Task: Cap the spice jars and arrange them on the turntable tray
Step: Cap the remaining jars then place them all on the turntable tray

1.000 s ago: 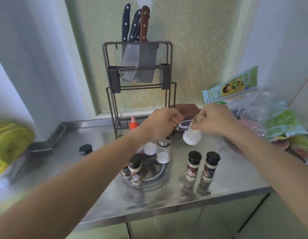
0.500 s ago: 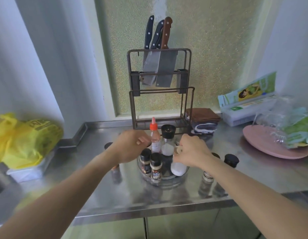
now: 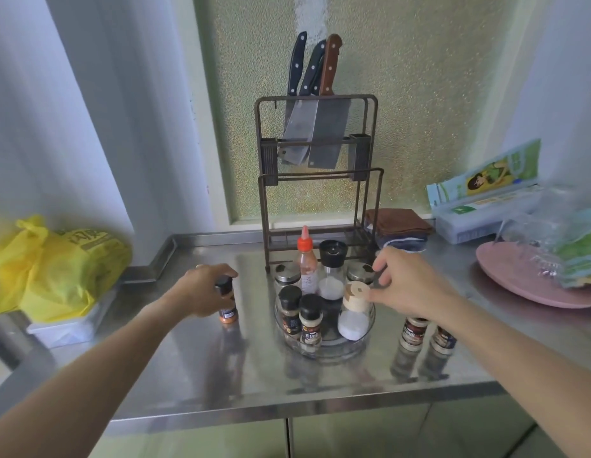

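Observation:
A clear round turntable tray [image 3: 360, 344] on the steel counter holds several jars: two black-capped spice jars [image 3: 310, 320] at its front left, a wood-lidded jar of white powder [image 3: 354, 311] at its front right, a black-topped grinder [image 3: 332, 271], a red-nozzled bottle [image 3: 306, 259] and two metal-lidded jars behind. My right hand [image 3: 409, 285] hovers just right of the wood-lidded jar, fingers apart, a fingertip near its lid. My left hand [image 3: 203, 290] wraps an orange spice jar with a black cap [image 3: 228, 307] standing on the counter left of the tray. Two more spice jars [image 3: 414, 330] stand right of the tray, partly hidden by my right arm.
A knife rack [image 3: 317, 180] with several knives stands behind the tray. A yellow bag [image 3: 56, 266] lies on a white tub at the left. A pink plate [image 3: 519, 282] with plastic bags, a wrap box [image 3: 482, 213] and folded cloths [image 3: 396, 226] sit at the right.
My right hand has set the wood-lidded jar on the tray and let go. My left hand has moved left and closed on the orange jar.

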Demonstrator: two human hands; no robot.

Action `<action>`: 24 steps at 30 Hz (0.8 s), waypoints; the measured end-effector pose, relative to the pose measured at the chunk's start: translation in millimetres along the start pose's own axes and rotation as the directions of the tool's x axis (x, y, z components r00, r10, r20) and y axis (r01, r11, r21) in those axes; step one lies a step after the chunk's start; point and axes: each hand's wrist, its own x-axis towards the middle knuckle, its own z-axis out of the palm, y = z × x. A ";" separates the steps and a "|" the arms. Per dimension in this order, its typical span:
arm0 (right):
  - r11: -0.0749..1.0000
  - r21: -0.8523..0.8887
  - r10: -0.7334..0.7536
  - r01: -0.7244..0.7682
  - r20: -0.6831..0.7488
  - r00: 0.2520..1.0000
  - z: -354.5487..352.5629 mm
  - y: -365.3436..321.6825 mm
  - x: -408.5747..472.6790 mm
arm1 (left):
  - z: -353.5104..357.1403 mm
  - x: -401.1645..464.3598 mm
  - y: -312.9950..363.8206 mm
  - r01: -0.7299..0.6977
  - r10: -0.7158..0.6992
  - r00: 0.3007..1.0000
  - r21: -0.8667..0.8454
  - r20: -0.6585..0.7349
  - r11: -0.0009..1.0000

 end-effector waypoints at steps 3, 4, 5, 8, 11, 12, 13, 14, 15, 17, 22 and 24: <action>1.000 0.006 -0.022 0.022 -0.031 0.999 2.1 3.1 -3.0 | 10.0 0.8 -5.2 -0.002 0.001 0.999 -0.015 -0.054 1.000; 1.000 0.010 -0.025 0.025 -0.034 0.999 2.0 4.9 -4.2 | 9.9 -0.7 -4.6 -0.006 0.005 0.996 -0.009 -0.087 1.000; 1.000 0.016 -0.021 0.021 -0.030 0.999 1.6 6.8 -5.5 | 7.4 -1.9 -3.6 -0.014 0.012 0.994 -0.011 -0.111 1.000; 0.998 0.061 -0.022 0.024 -0.035 0.999 -1.1 10.6 -7.9 | -16.6 -11.6 12.7 -0.084 0.072 0.979 -0.055 -0.192 0.995; 0.984 0.170 -0.043 0.056 -0.079 0.996 -7.7 6.9 -8.4 | -52.8 -29.8 52.4 -0.230 0.195 0.937 -0.093 -0.291 0.969; 0.977 0.205 -0.044 0.063 -0.095 0.994 -10.1 4.9 -8.1 | -63.0 -37.3 69.7 -0.288 0.240 0.920 -0.116 -0.310 0.951; 0.970 0.232 -0.046 0.069 -0.105 0.993 -12.5 2.8 -8.4 | -70.2 -43.9 86.9 -0.343 0.285 0.904 -0.141 -0.319 0.929; 0.965 0.249 -0.049 0.076 -0.113 0.992 -13.9 1.3 -8.9 | -74.6 -50.4 104.2 -0.396 0.333 0.887 -0.158 -0.320 0.904; 0.963 0.256 -0.052 0.082 -0.121 0.991 -14.8 0.6 -9.9 | -75.8 -54.9 119.9 -0.446 0.383 0.869 -0.163 -0.314 0.880; 0.962 0.260 -0.045 0.079 -0.133 0.990 -15.3 2.6 -13.2 | -69.7 -59.1 145.4 -0.523 0.478 0.838 -0.137 -0.263 0.842; 0.967 0.251 -0.008 0.044 -0.142 0.990 -16.7 15.9 -22.8 | -27.2 -48.3 164.3 -0.583 0.582 0.811 0.000 -0.061 0.813; 0.968 0.249 0.002 0.037 -0.156 0.988 -16.5 20.8 -25.5 | -11.0 -43.0 161.1 -0.567 0.568 0.823 0.055 -0.003 0.822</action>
